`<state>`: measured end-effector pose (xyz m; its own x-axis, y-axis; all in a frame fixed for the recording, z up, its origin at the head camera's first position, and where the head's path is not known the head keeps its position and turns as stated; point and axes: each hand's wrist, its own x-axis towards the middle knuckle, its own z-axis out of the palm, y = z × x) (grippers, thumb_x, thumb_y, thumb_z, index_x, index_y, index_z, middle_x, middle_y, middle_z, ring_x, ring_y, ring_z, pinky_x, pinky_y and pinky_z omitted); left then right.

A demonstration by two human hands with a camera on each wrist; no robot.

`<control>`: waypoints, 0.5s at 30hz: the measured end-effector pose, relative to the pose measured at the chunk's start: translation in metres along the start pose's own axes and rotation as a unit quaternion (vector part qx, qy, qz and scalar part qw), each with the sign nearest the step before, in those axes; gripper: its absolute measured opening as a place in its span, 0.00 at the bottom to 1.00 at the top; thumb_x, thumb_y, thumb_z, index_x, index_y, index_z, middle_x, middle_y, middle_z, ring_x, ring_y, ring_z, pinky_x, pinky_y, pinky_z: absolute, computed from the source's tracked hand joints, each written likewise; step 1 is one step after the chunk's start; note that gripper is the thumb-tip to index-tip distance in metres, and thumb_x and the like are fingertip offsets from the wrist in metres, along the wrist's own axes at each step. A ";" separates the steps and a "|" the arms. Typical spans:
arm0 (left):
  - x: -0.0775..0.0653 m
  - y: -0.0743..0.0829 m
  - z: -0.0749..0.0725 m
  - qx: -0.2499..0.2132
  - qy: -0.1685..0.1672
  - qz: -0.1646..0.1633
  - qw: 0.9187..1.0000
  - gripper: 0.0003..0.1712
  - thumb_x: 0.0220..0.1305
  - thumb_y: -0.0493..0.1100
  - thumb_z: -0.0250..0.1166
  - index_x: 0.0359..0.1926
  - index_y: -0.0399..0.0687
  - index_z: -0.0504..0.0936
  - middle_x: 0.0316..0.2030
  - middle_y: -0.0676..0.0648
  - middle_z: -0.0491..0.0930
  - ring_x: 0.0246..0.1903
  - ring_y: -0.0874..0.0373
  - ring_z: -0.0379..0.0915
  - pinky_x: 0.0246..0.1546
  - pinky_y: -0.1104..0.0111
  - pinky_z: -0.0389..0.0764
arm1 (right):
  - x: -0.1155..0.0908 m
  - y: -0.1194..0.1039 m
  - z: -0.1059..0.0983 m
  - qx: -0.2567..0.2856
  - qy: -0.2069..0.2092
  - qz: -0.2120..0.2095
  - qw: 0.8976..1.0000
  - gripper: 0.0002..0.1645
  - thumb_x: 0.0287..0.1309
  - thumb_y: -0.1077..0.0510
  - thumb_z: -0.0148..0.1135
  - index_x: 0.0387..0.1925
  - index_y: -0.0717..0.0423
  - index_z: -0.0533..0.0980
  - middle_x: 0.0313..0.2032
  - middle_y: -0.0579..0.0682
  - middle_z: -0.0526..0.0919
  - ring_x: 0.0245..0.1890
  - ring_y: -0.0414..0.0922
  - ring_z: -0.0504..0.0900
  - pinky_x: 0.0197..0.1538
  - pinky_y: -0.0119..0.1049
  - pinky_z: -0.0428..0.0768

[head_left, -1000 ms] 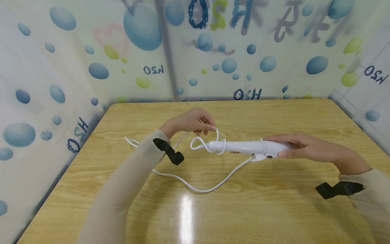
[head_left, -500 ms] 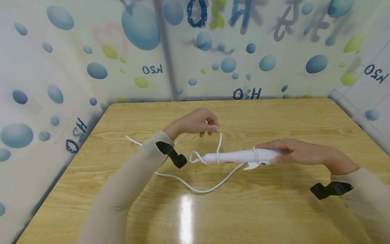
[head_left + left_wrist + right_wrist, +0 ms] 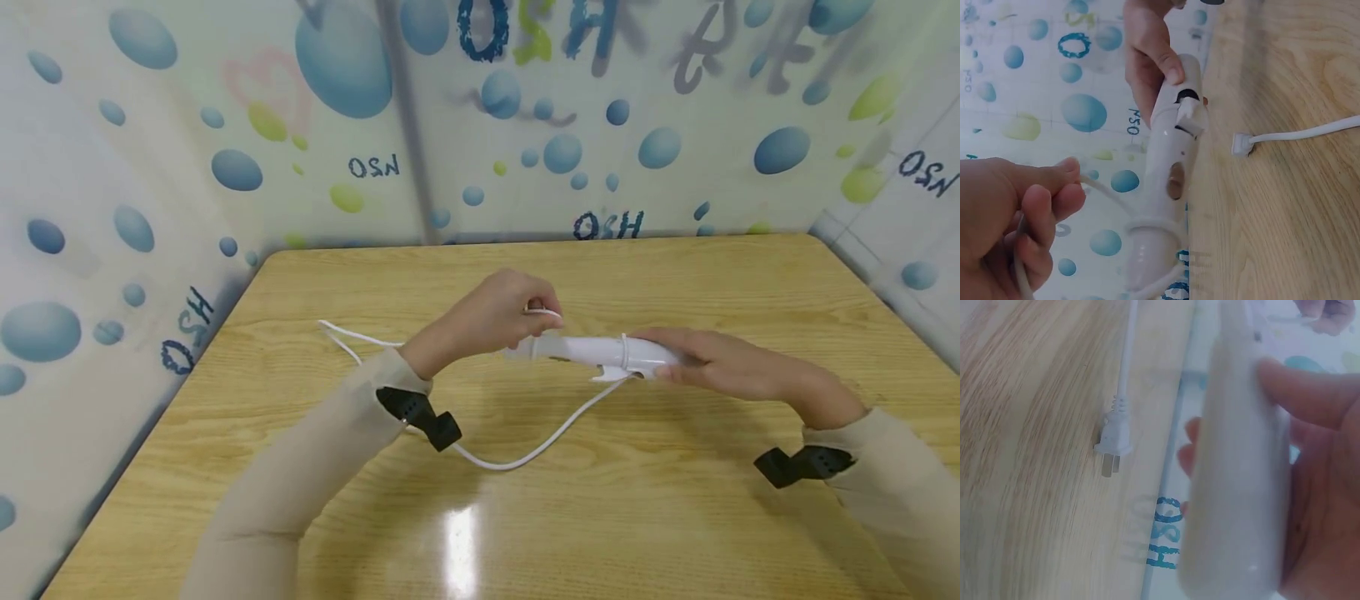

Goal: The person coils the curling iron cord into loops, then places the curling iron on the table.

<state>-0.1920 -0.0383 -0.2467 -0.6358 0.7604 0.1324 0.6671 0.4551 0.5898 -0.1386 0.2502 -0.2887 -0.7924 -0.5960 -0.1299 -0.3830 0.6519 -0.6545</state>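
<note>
A white curling iron [image 3: 581, 350] is held lengthwise over the table, its thick end in my right hand [image 3: 723, 367]. My right thumb [image 3: 1310, 394] lies along one side of the casing, with fingertips showing on the other. My left hand [image 3: 510, 312] pinches the white power cord [image 3: 1102, 189] between thumb and fingers, beside the iron's narrow end. A turn of cord circles the handle [image 3: 1150, 253] near that end. More cord runs through the left hand's curled fingers. In the head view, that hand partly hides the narrow end.
The two-pin plug [image 3: 1115, 434] lies on the wooden table [image 3: 637, 517], seen in the right wrist view. Slack cord [image 3: 510, 465] curves across the table below the iron, and another stretch [image 3: 360, 336] lies left of my forearm. A bubble-patterned curtain [image 3: 465, 150] stands behind.
My left hand has moved right and turned, coming close to the iron's narrow end with the cord. The iron dipped, then rose, and my right hand shifted slightly left with it.
</note>
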 end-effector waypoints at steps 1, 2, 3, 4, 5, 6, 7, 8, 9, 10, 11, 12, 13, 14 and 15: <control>-0.001 0.000 0.001 -0.004 0.014 0.002 1.000 0.06 0.62 0.42 0.61 0.34 0.44 0.81 0.21 0.49 0.77 0.13 0.61 0.70 0.16 0.71 0.73 | -0.001 -0.001 0.000 -0.010 0.017 0.003 1.000 0.30 0.67 0.54 0.49 0.66 0.58 0.58 0.51 0.56 0.72 0.44 0.50 0.71 0.42 0.45 0.70; -0.003 0.001 0.001 -0.009 0.027 0.006 1.000 0.07 0.62 0.42 0.61 0.34 0.43 0.81 0.22 0.50 0.77 0.13 0.62 0.69 0.15 0.71 0.73 | -0.002 -0.002 0.000 -0.018 0.034 0.008 0.999 0.29 0.67 0.54 0.49 0.66 0.58 0.58 0.52 0.57 0.71 0.44 0.51 0.71 0.42 0.46 0.70; -0.004 0.000 0.002 -0.017 0.041 0.014 0.999 0.07 0.62 0.42 0.61 0.35 0.43 0.82 0.22 0.50 0.77 0.13 0.62 0.69 0.14 0.71 0.72 | -0.003 -0.003 0.000 -0.023 0.051 0.012 0.998 0.29 0.67 0.54 0.49 0.66 0.57 0.58 0.53 0.58 0.71 0.45 0.51 0.71 0.42 0.47 0.70; -0.006 -0.001 0.003 -0.028 0.054 0.021 0.998 0.07 0.62 0.42 0.61 0.36 0.43 0.82 0.22 0.50 0.77 0.13 0.62 0.69 0.14 0.71 0.72 | -0.004 -0.004 -0.001 -0.030 0.067 0.018 0.997 0.29 0.67 0.53 0.49 0.66 0.56 0.58 0.54 0.59 0.70 0.45 0.52 0.71 0.41 0.48 0.70; -0.007 -0.002 0.003 -0.039 0.066 0.030 0.997 0.08 0.62 0.42 0.61 0.37 0.42 0.82 0.22 0.51 0.78 0.13 0.62 0.68 0.13 0.70 0.72 | -0.004 -0.004 -0.001 -0.035 0.084 0.022 0.996 0.29 0.66 0.53 0.49 0.67 0.55 0.59 0.55 0.60 0.70 0.45 0.52 0.71 0.41 0.48 0.70; -0.009 -0.003 0.004 -0.051 0.078 0.041 0.995 0.09 0.63 0.41 0.60 0.39 0.41 0.82 0.22 0.51 0.78 0.12 0.62 0.67 0.13 0.70 0.71 | -0.005 -0.004 -0.002 -0.035 0.100 0.026 0.994 0.30 0.66 0.53 0.49 0.67 0.55 0.58 0.56 0.60 0.69 0.45 0.53 0.71 0.40 0.47 0.70; -0.010 -0.004 0.005 -0.068 0.088 0.049 0.993 0.10 0.63 0.40 0.60 0.42 0.41 0.82 0.23 0.51 0.78 0.12 0.62 0.66 0.13 0.70 0.71 | -0.006 -0.004 -0.002 -0.035 0.118 0.025 0.992 0.30 0.66 0.54 0.49 0.67 0.55 0.58 0.56 0.61 0.69 0.44 0.53 0.71 0.39 0.46 0.70; -0.012 -0.006 0.006 -0.084 0.097 0.058 0.990 0.11 0.64 0.39 0.59 0.45 0.40 0.82 0.23 0.51 0.78 0.12 0.62 0.65 0.13 0.69 0.70 | -0.006 -0.003 -0.003 -0.033 0.136 0.022 0.990 0.30 0.66 0.55 0.50 0.67 0.55 0.58 0.56 0.62 0.69 0.44 0.53 0.71 0.38 0.45 0.71; -0.014 -0.007 0.008 -0.101 0.104 0.066 0.987 0.13 0.65 0.38 0.58 0.48 0.40 0.81 0.24 0.51 0.79 0.12 0.61 0.65 0.13 0.69 0.70 | -0.006 -0.003 -0.003 -0.031 0.152 0.018 0.988 0.30 0.66 0.56 0.50 0.67 0.55 0.58 0.56 0.63 0.68 0.43 0.52 0.71 0.37 0.43 0.71; -0.016 -0.009 0.009 -0.117 0.110 0.072 0.984 0.15 0.65 0.37 0.56 0.51 0.40 0.79 0.25 0.51 0.79 0.12 0.61 0.65 0.14 0.69 0.70 | -0.006 -0.002 -0.004 -0.027 0.169 0.014 0.985 0.30 0.66 0.57 0.50 0.67 0.56 0.58 0.56 0.63 0.69 0.43 0.52 0.71 0.37 0.41 0.72; -0.017 -0.010 0.010 -0.134 0.114 0.079 0.981 0.16 0.66 0.36 0.55 0.54 0.40 0.77 0.27 0.51 0.79 0.12 0.60 0.65 0.14 0.69 0.70 | -0.005 -0.002 -0.005 -0.021 0.184 0.008 0.983 0.29 0.65 0.58 0.51 0.67 0.56 0.59 0.56 0.63 0.69 0.43 0.50 0.71 0.36 0.38 0.72; -0.019 -0.012 0.011 -0.152 0.116 0.081 0.978 0.17 0.66 0.35 0.54 0.56 0.40 0.75 0.28 0.50 0.79 0.13 0.58 0.65 0.14 0.69 0.69 | -0.005 -0.002 -0.005 -0.014 0.197 0.001 0.980 0.29 0.65 0.59 0.51 0.67 0.56 0.59 0.56 0.64 0.69 0.43 0.49 0.70 0.36 0.35 0.72; -0.020 -0.014 0.012 -0.168 0.118 0.081 0.975 0.19 0.66 0.35 0.54 0.57 0.40 0.74 0.28 0.50 0.79 0.13 0.57 0.66 0.15 0.68 0.70 | -0.005 -0.002 -0.006 -0.007 0.207 -0.005 0.978 0.29 0.65 0.60 0.51 0.66 0.56 0.59 0.56 0.63 0.69 0.43 0.46 0.70 0.35 0.32 0.72; -0.021 -0.015 0.013 -0.179 0.120 0.080 0.973 0.19 0.67 0.34 0.53 0.58 0.40 0.73 0.29 0.49 0.79 0.14 0.55 0.67 0.15 0.68 0.70 | -0.004 -0.003 -0.006 0.002 0.216 -0.008 0.976 0.29 0.65 0.61 0.51 0.66 0.55 0.60 0.56 0.62 0.69 0.43 0.44 0.70 0.35 0.30 0.71; -0.022 -0.017 0.014 -0.192 0.124 0.074 0.971 0.19 0.66 0.34 0.53 0.58 0.40 0.73 0.29 0.48 0.79 0.14 0.54 0.67 0.15 0.67 0.70 | -0.004 -0.003 -0.006 0.009 0.221 -0.015 0.975 0.29 0.65 0.61 0.51 0.66 0.55 0.60 0.56 0.61 0.69 0.42 0.42 0.69 0.34 0.29 0.71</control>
<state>-0.1836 -0.0566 -0.2712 -0.6488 0.6486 0.3980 0.5953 0.1068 0.7963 -0.1372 0.2536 -0.2814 -0.9100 -0.3511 0.2206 -0.4034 0.6264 -0.6670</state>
